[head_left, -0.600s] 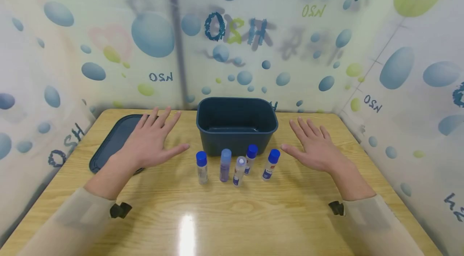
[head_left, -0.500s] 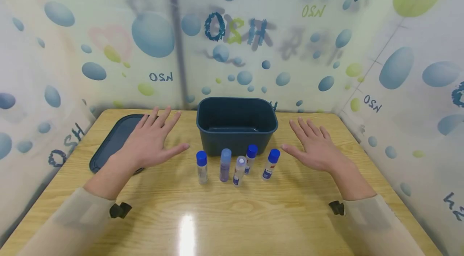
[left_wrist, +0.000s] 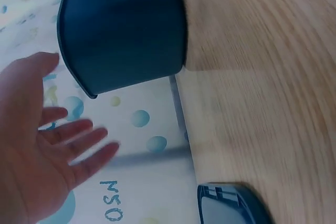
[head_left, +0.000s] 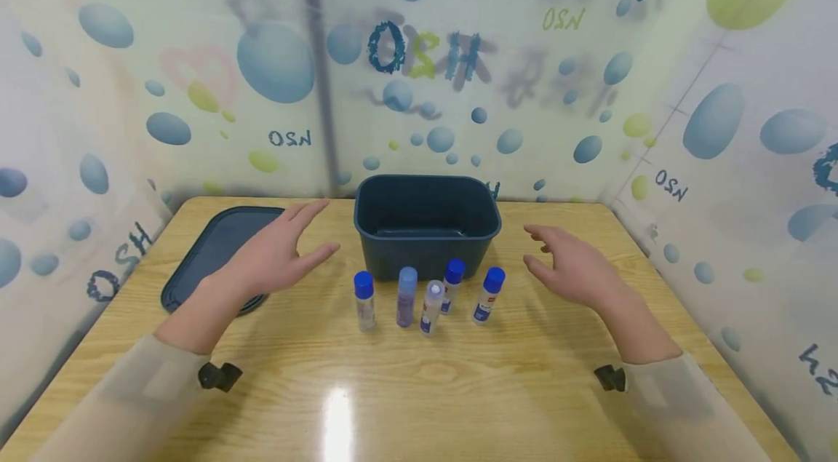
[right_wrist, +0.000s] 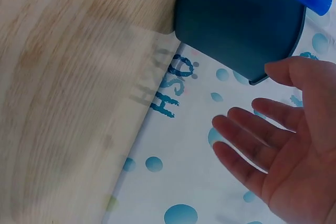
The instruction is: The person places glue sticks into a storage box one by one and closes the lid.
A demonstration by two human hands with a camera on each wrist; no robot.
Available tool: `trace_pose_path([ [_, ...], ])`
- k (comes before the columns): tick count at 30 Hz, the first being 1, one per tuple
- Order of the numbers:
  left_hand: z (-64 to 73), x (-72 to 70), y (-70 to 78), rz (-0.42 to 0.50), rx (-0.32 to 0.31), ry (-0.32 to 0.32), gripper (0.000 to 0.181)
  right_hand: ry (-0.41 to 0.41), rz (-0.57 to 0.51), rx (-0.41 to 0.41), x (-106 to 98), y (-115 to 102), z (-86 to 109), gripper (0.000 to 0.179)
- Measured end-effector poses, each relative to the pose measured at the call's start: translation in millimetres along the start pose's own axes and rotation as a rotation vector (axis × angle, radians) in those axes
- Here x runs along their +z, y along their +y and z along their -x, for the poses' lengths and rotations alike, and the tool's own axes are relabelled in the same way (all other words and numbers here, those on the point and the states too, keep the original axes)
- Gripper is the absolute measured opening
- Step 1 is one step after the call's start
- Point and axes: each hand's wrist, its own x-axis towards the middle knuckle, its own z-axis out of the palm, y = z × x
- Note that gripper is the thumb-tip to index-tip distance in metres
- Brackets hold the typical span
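My left hand hovers over the near right part of a dark blue lid, fingers extended and thumb apart, holding nothing. My right hand hangs above the table to the right of the bottles, its fingers slightly bent and nothing in it. Between the hands several small bottles stand upright: a clear one with a blue cap, a bluish one, a white-topped one, and blue-capped labelled ones, a rear bottle and a right bottle. Directly behind them is a dark blue bin, its inside showing no contents.
The wooden table reaches back to a patterned wall curtain, with side walls left and right. Black wrist-camera mounts sit at both cuffs, the left mount and the right mount.
Both hands have turned from palms down with spread fingers to a more sideways pose, fingers closer together. The right hand's fingers have bent a little. Bottles, bin and lid stay put.
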Motion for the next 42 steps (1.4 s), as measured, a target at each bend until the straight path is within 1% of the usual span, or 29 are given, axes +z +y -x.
trace_pose_path([
  [3, -8.5, 0.8, -0.4, 0.142, 0.017, -0.022, 0.083, 0.016, -0.056, 0.01, 0, -1, 0.6, 0.057],
  [4, -12.1, 1.2, -0.6, 0.176, 0.023, -0.029, 0.082, 0.022, -0.07, 0.01, 0, -2, 1.0, 0.056],
  [6, -19.3, 1.8, 0.4, 0.21, 0.029, -0.04, 0.082, 0.027, -0.085, 0.008, -1, -3, 2.0, 0.053],
  [9, -30.2, 3.0, 2.5, 0.234, 0.018, -0.059, 0.084, 0.029, -0.091, 0.001, -2, -4, 2.5, 0.051],
  [14, -47.8, 5.7, 10.2, 0.232, -0.005, -0.095, 0.092, 0.023, -0.108, 0.0, -1, -5, 3.2, 0.048],
  [19, -61.5, 11.4, 14.0, 0.195, -0.043, -0.089, 0.105, 0.015, -0.171, -0.018, 2, -7, 4.5, 0.045],
  [22, -64.9, 15.4, 13.1, 0.179, -0.075, -0.086, 0.11, 0.027, -0.208, -0.04, 3, -9, 5.6, 0.043],
  [25, -65.0, 18.2, 12.5, 0.169, -0.097, -0.087, 0.113, 0.053, -0.249, -0.05, 3, -12, 7.3, 0.04],
  [28, -64.0, 19.9, 13.8, 0.176, -0.102, -0.08, 0.113, 0.078, -0.307, -0.038, 3, -17, 9.6, 0.037],
  [31, -63.7, 22.2, 15.4, 0.191, -0.096, -0.071, 0.111, 0.09, -0.399, -0.023, 4, -20, 11.5, 0.035],
  [34, -63.9, 26.0, 15.1, 0.216, -0.087, -0.064, 0.109, 0.077, -0.497, -0.024, 7, -23, 13.2, 0.033],
  [37, -64.9, 31.2, 13.8, 0.248, -0.085, -0.052, 0.107, 0.048, -0.584, -0.046, 11, -26, 14.8, 0.032],
  [42, -66.4, 36.8, 12.2, 0.294, -0.088, -0.053, 0.107, 0.015, -0.636, -0.085, 18, -27, 17.5, 0.033],
])
